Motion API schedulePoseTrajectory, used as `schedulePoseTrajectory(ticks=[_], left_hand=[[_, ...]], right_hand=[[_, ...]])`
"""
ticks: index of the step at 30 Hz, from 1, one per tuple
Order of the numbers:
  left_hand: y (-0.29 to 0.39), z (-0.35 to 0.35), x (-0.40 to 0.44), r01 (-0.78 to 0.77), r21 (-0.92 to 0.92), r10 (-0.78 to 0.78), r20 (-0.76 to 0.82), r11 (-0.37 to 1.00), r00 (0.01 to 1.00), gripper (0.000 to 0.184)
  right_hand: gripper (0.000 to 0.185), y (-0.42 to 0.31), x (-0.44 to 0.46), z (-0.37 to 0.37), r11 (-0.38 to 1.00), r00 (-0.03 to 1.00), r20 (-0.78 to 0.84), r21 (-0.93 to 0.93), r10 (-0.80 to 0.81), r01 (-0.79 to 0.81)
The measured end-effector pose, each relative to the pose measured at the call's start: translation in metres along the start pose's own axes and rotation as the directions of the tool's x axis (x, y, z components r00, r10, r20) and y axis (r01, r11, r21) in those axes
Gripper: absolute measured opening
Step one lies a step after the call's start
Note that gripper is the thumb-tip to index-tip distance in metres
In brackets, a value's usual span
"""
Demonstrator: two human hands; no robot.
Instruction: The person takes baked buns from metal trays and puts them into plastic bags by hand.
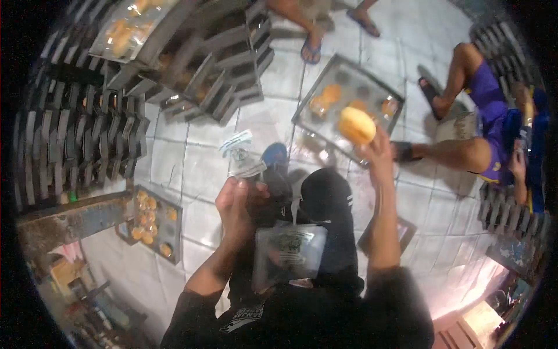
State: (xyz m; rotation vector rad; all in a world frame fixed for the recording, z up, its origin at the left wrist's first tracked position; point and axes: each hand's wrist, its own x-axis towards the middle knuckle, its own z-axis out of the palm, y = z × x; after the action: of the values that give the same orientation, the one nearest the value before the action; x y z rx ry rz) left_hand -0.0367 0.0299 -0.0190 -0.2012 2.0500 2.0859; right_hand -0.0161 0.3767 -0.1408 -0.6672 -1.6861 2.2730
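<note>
Left hand [235,200], center-left of frame: fingers closed narrow on the lower edge of a clear printed plastic bag [244,156], which stuck up above them. Right hand [379,152], right of center: fingers spread around the lower end of a round golden bun [357,125], held up in the air. Bag and bun were well apart; bun was outside the bag.

Behind the bun in the view, a dark metal tray [396,116] sat on the white tiled floor [209,142], upper center-right, with several buns on it, some apparently wrapped. Couldn't tell an exact count, since the raised bun covered part of it.

A pile of clear printed bags [290,255] lay on the wearer's lap, lower center. Dark stacked trays [81,136] filled the left side; another stack [203,58] stood upper left, with wrapped buns on top. A second bun tray [174,232] was on the floor, lower left, buns mostly in its upper and left parts.

Person in purple shorts [488,96] sat at right edge, one leg toward the metal tray. Another person's sandaled feet [312,47] showed at top center.
</note>
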Motion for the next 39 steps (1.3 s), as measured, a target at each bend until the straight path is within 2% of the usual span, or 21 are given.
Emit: schedulePoseTrajectory(ticks=[2,4,5,8,10,11,12,14,16,17,20,21,24,26,28,30,32,33,34,37,39], left_hand=[[0.001,0.004,-0.004,0.040,-0.102,-0.037,0.033,0.994,0.999,0.035],[-0.006,0.001,-0.004,-0.076,-0.121,0.090,0.110,0.990,0.990,0.036],[-0.002,0.000,-0.003,0.003,-0.195,0.020,0.120,0.981,0.993,0.033],[0.009,-0.004,-0.005,0.088,-0.309,-0.042,0.153,0.947,0.987,0.032],[0.017,-0.010,-0.004,0.246,-0.519,-0.171,0.190,0.818,0.967,0.033],[0.020,-0.013,-0.002,0.271,-0.523,-0.214,0.168,0.808,0.962,0.036],[0.020,-0.013,-0.001,0.241,-0.551,-0.199,0.137,0.799,0.970,0.036],[0.014,-0.011,0.006,0.325,-0.593,-0.286,0.162,0.737,0.944,0.036],[0.011,-0.002,0.006,0.368,-0.676,-0.294,0.228,0.638,0.928,0.035],[0.027,0.007,-0.005,0.371,-0.676,-0.290,0.236,0.637,0.927,0.034],[0.050,0.011,-0.030,0.443,-0.659,-0.282,0.342,0.608,0.896,0.034],[0.054,0.011,-0.035,0.507,-0.626,-0.277,0.433,0.592,0.858,0.035],[0.067,0.003,-0.059,0.500,-0.563,-0.288,0.425,0.658,0.858,0.038],[0.032,-0.009,-0.037,0.515,-0.606,-0.301,0.425,0.606,0.854,0.038],[0.028,-0.030,-0.027,0.576,-0.713,-0.176,0.557,0.399,0.811,0.043],[0.025,-0.027,-0.040,0.545,-0.712,-0.248,0.487,0.443,0.837,0.045],[0.033,0.000,-0.083,0.229,-0.738,-0.157,0.166,0.635,0.973,0.039],[0.035,0.006,-0.094,0.124,-0.659,-0.041,0.141,0.742,0.989,0.041],[0.028,0.002,-0.084,0.119,-0.660,-0.039,0.134,0.741,0.990,0.041],[0.022,-0.022,-0.044,0.258,-0.857,0.062,0.318,0.447,0.946,0.043],[0.035,0.010,-0.054,0.159,-0.835,0.038,0.210,0.527,0.977,0.042]], right_hand=[[0.084,-0.038,-0.036,0.002,0.992,0.993,0.119,0.123,0.020,-0.034],[0.075,-0.068,-0.051,0.008,0.958,0.964,0.254,0.249,0.075,-0.141],[0.067,-0.079,-0.054,0.018,0.952,0.959,0.235,0.219,0.161,-0.214],[0.060,-0.129,-0.076,0.054,0.983,0.937,0.316,0.056,0.148,-0.175],[0.054,-0.167,-0.118,0.097,0.996,0.930,0.355,-0.021,0.088,-0.086],[0.049,-0.172,-0.140,0.114,0.983,0.938,0.341,-0.140,-0.067,0.121],[0.045,-0.173,-0.162,0.129,0.915,0.911,0.348,-0.248,-0.222,0.318],[0.040,-0.168,-0.205,0.157,0.571,0.713,0.525,-0.439,-0.464,0.694],[0.040,-0.136,-0.206,0.159,0.208,0.409,0.697,-0.358,-0.589,0.910],[0.046,-0.125,-0.202,0.156,0.113,0.369,0.695,-0.386,-0.617,0.916],[0.046,-0.117,-0.194,0.151,0.088,0.409,0.586,-0.497,-0.700,0.863],[0.041,-0.119,-0.198,0.152,0.092,0.389,0.597,-0.466,-0.702,0.880],[0.037,-0.134,-0.207,0.173,-0.026,0.377,0.661,-0.514,-0.649,0.858],[0.045,-0.122,-0.210,0.182,0.011,0.429,0.657,-0.539,-0.620,0.842],[0.057,-0.118,-0.226,0.202,0.271,0.502,0.771,-0.425,-0.393,0.864],[0.061,-0.092,-0.218,0.206,0.243,0.506,0.785,-0.445,-0.359,0.862],[0.056,-0.081,-0.202,0.202,0.004,0.452,0.779,-0.500,-0.434,0.866],[0.055,-0.089,-0.202,0.203,0.023,0.474,0.756,-0.521,-0.452,0.853],[0.055,-0.102,-0.204,0.206,0.023,0.469,0.759,-0.516,-0.451,0.857],[0.051,-0.115,-0.205,0.211,-0.025,0.479,0.796,-0.524,-0.370,0.851],[0.047,-0.107,-0.183,0.212,-0.007,0.531,0.785,-0.562,-0.320,0.827]])
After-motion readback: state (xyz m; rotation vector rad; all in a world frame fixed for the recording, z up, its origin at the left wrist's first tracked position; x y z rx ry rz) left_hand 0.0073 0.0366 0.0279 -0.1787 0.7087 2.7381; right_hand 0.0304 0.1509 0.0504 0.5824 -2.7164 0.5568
